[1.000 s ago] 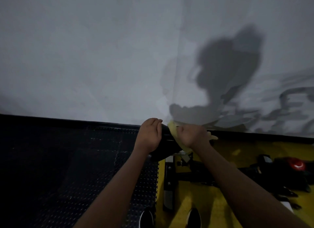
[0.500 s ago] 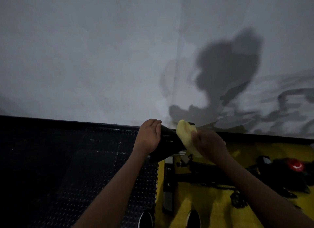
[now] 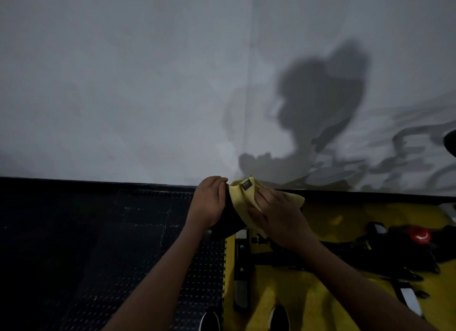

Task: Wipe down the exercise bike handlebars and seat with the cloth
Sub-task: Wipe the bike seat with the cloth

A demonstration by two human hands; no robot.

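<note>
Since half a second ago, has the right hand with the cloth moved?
Yes. The right hand has slid left with the yellow cloth along the black seat, toward the left hand gripping it.

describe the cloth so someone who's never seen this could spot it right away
Find where the pale wall meets the dark floor, then the two hands at centre. The cloth lies under the right hand: pale yellow, with a small dark tag.
</note>
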